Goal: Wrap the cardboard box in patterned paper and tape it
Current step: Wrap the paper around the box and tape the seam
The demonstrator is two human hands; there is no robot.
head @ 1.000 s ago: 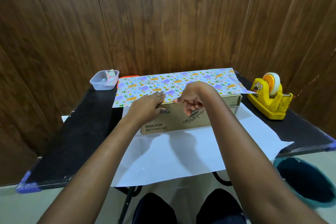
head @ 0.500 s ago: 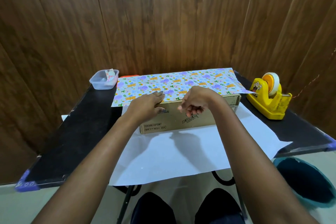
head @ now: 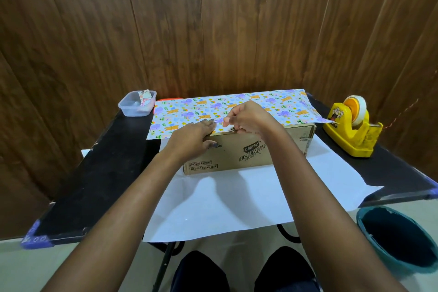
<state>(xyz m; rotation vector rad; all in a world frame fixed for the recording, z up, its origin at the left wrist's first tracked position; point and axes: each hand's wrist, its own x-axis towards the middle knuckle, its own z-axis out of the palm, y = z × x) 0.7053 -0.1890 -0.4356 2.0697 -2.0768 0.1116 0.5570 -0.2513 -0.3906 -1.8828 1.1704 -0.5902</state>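
**Hands at the box's top edge**

Left hand (head: 193, 138) flat, fingers straight, pressing the patterned paper (head: 272, 104) onto the box (head: 248, 154) at its near top edge. Right hand (head: 248, 116) curled, fingertips pinched over the paper; what it grips is unclear. Box mid-table (head: 106, 161), black top. Wood-panel wall (head: 213, 31) behind. Tape dispenser (head: 350, 130) far right, tub (head: 135, 108) far left, bin (head: 398, 239) near right.

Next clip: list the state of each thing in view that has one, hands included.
patterned paper: folded over the box top, white side spread flat in front.
cardboard box: top covered, front face bare.
left hand: fingers flat, pressing the paper edge onto the box.
right hand: pinches what looks like a tape strip.
tape dispenser: upright, roll loaded.
plastic container: open, no lid.
bin: open.
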